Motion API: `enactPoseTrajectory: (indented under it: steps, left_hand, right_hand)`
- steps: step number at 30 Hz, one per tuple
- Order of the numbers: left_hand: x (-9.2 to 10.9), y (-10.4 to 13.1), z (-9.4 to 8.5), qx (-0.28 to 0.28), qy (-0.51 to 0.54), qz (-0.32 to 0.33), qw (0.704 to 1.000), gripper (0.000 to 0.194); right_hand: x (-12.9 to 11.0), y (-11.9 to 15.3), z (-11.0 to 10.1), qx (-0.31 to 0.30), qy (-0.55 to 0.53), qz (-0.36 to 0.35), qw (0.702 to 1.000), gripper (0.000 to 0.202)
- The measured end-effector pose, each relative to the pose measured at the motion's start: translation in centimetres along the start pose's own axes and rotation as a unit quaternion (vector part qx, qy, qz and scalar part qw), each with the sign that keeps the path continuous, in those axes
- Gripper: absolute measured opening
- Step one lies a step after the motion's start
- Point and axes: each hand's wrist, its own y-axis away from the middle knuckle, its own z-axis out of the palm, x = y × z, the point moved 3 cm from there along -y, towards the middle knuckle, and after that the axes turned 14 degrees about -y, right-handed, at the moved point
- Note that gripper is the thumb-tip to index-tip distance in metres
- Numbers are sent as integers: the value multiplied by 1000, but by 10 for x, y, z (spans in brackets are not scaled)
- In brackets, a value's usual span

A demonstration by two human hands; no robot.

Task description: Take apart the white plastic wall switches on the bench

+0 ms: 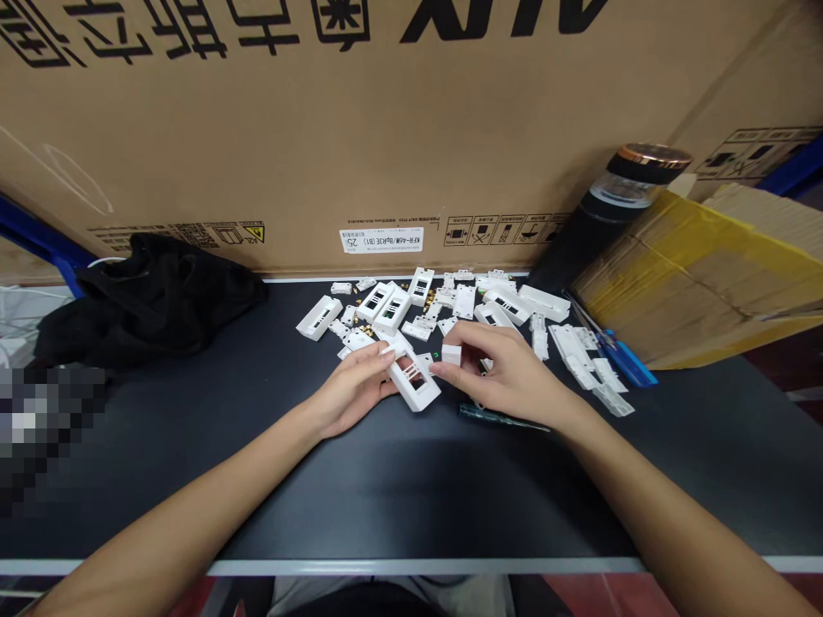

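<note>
My left hand point(357, 387) is closed around a white plastic housing point(419, 391) with a rectangular window and slots, held tilted above the dark table. Just right of it, my right hand point(498, 364) pinches a small white block-like piece point(451, 354) between thumb and fingers. The two pieces are apart. Behind the hands lies a spread of white plastic parts: similar housings point(320, 318), flat covers point(464, 302) and small brass-coloured bits point(366, 329). A dark-handled screwdriver point(495, 417) rests on the table beneath my right hand, partly hidden by it.
A large cardboard box point(309, 154) walls off the back. At right stand a black flask point(597, 214) and a taped carton point(707, 283), with a blue-handled tool point(630, 360) beside them. Black cloth point(160, 300) lies at left. The table's pale front edge point(424, 566) runs near my body.
</note>
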Motion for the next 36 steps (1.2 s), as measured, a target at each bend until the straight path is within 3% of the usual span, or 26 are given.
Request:
enactPoseTrajectory:
  steps: [2, 4, 8, 13, 19, 28, 36]
  left_hand:
    - [0, 0, -1, 3, 4, 6, 1000, 22]
    - [0, 0, 0, 8, 1, 0, 1000, 22]
    - [3, 0, 1, 25, -4, -15, 1000, 23]
    - [4, 1, -2, 42, -3, -7, 999, 35]
    - [4, 1, -3, 2, -11, -8, 1000, 21]
    - [2, 1, -6, 50, 48, -40, 997, 15]
    - [6, 3, -1, 12, 36, -14, 999, 4]
  right_hand:
    - [2, 1, -2, 27, -18, 13, 999, 15]
    - [2, 1, -4, 52, -25, 14, 998, 28]
    - [0, -1, -6, 45, -13, -7, 999, 7]
    - [1, -2, -5, 58, -55, -1, 997, 15]
    - [1, -1, -3, 63, -50, -11, 997, 20]
    - [-4, -1, -6, 72, -42, -42, 996, 24]
    - [-10, 2, -3, 99, -92, -77, 988, 24]
